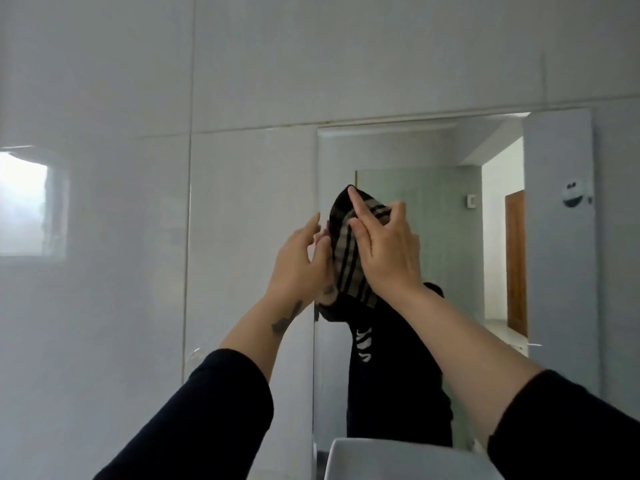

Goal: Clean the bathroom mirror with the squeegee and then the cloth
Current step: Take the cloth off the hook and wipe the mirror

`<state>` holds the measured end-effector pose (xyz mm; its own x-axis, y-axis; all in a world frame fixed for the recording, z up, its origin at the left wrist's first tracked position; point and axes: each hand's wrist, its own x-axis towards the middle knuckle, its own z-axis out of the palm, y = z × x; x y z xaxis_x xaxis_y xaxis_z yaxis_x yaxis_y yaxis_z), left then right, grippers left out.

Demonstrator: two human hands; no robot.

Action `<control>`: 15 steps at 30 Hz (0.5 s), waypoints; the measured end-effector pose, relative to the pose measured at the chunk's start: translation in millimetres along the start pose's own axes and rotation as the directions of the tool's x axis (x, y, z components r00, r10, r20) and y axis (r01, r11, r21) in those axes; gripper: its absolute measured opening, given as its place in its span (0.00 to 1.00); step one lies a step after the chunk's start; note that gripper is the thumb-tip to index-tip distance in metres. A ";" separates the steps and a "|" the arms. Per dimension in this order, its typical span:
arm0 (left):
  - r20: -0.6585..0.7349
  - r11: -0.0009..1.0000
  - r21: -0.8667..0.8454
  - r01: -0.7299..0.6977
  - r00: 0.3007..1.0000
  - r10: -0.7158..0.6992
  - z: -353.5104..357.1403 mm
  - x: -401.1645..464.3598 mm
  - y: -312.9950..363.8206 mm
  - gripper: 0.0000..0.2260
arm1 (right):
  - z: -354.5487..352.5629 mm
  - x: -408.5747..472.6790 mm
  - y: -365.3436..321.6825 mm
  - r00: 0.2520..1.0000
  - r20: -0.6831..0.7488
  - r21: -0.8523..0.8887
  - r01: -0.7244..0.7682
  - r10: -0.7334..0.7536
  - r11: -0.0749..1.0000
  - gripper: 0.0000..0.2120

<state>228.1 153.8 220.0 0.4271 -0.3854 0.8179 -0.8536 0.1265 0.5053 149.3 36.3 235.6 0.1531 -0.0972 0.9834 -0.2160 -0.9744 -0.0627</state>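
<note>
Now I have the cloth [349, 251] bunched in my right hand [384, 251], ready to press on the mirror [450, 237]. My left hand [301, 265] cups its edge loosely, probably steadying the folds, though contact is unclear.

Both arms raised, right hand [388, 251] pinching (left hand [301, 261] spread).

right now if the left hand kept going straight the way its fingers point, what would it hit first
Most likely the striped cloth: the left hand is open beside it, fingers angled up toward it. The mirror lies just behind; depth is unclear.

woven striped cloth [346, 258], glossy mirror [433, 220]
</note>
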 end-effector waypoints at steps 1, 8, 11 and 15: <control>-0.012 0.998 0.066 -0.005 1.000 0.006 2.6 5.8 -1.9 0.22 | -2.1 14.2 1.9 1.000 -0.010 -0.049 0.012 -0.012 0.999 0.23; 0.079 0.916 0.393 0.077 0.990 -0.117 26.9 30.8 -46.8 0.39 | 6.6 107.2 -9.5 0.999 0.036 -0.326 0.042 -0.032 0.944 0.28; 0.093 0.894 0.441 0.086 0.986 -0.141 38.4 28.0 -53.1 0.50 | 27.2 126.6 -16.1 0.998 0.034 -0.429 0.062 -0.053 0.901 0.36; 0.069 0.867 0.493 0.072 0.990 -0.122 44.0 29.0 -50.5 0.52 | 56.0 128.1 -8.5 0.958 -0.060 -0.583 0.196 -0.282 0.789 0.34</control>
<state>270.5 96.0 206.1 0.5064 -0.4605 0.7290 -0.8562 -0.3689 0.3617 224.8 20.8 352.6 0.1499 0.1935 0.9696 -0.7023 -0.6694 0.2422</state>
